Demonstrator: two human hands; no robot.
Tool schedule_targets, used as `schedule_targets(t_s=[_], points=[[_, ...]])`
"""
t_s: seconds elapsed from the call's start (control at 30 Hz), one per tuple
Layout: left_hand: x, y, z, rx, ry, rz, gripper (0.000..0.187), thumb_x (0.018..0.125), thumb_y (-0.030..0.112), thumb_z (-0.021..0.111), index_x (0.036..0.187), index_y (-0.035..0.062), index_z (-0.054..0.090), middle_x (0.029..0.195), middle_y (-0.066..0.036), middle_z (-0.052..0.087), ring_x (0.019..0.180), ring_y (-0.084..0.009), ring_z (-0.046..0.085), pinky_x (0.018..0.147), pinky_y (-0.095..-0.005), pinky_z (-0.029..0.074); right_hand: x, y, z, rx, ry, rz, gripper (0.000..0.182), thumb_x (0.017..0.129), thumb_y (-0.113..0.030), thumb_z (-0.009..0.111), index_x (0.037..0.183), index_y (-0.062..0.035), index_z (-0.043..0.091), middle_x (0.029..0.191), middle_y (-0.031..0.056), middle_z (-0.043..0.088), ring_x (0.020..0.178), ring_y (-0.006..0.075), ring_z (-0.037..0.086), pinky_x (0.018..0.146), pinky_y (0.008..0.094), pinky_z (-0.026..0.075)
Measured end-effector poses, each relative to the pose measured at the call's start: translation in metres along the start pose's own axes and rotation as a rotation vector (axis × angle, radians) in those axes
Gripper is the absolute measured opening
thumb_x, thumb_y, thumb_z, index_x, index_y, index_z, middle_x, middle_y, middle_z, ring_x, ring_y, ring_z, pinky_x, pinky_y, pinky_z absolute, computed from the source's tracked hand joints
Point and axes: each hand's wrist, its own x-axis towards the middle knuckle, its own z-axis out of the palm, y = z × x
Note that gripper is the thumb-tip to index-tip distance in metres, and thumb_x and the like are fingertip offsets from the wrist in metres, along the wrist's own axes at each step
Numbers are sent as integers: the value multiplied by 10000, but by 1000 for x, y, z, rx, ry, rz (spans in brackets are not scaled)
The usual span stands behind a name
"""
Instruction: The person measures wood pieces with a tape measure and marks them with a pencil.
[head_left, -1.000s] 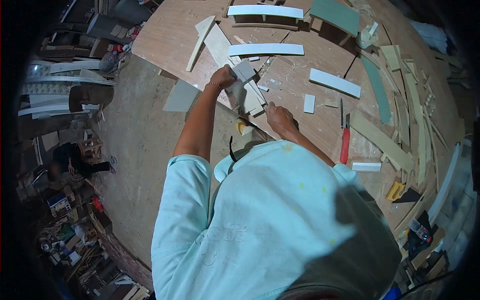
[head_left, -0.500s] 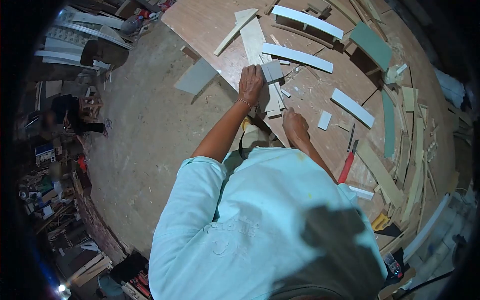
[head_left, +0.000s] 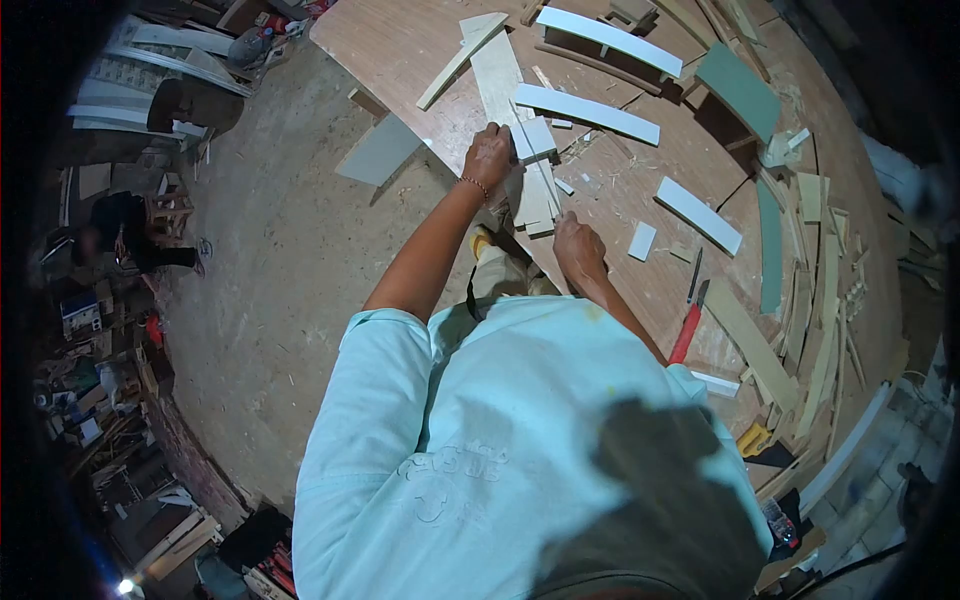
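Note:
My left hand (head_left: 488,153) is closed at the edge of a small white block (head_left: 533,140), holding it down on pale wooden strips (head_left: 537,195) at the table edge. In my right hand (head_left: 580,245), fingers wrapped, is a long thin-bladed tool (head_left: 543,175), perhaps a saw; its handle is hidden in the fist. The blade lies along the strips and reaches up across the white block. Small white offcuts (head_left: 564,186) lie just right of the blade.
White strips (head_left: 588,114) and a green-topped piece (head_left: 738,90) lie farther back on the table (head_left: 380,40). A red-handled tool (head_left: 688,335), a loose white piece (head_left: 642,240) and several wooden strips (head_left: 750,340) are at the right. A person (head_left: 130,230) sits at far left.
My right hand has pushed forward, and the blade now stretches across the white block. The block has turned slightly under my left hand. The whole view has shifted a little.

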Motion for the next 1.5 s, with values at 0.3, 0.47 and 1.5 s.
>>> schedule_targets(t_s=[0.3, 0.47, 1.5], points=[[4, 0, -2, -11, -57, -8, 316, 606, 124, 608, 851, -5, 455, 843, -175, 469, 792, -325, 499, 662, -365, 423, 17, 3, 8, -36, 38, -22, 310, 817, -250, 321, 801, 22, 467, 658, 245, 534, 658, 391, 535, 601, 461, 413], [7, -1, 7, 55, -37, -53, 199, 665, 74, 503, 839, -14, 465, 842, -172, 477, 780, -315, 509, 653, -361, 440, 49, -18, 7, -14, 97, -74, 309, 816, -232, 324, 798, 37, 475, 688, 255, 536, 693, 395, 535, 622, 467, 408], [7, 6, 4, 91, -54, -56, 252, 617, 31, 552, 840, -17, 445, 856, -183, 458, 790, -327, 507, 654, -367, 442, 16, -3, 10, 9, 49, -7, 314, 823, -250, 309, 817, 29, 454, 688, 273, 524, 699, 398, 530, 626, 473, 403]])
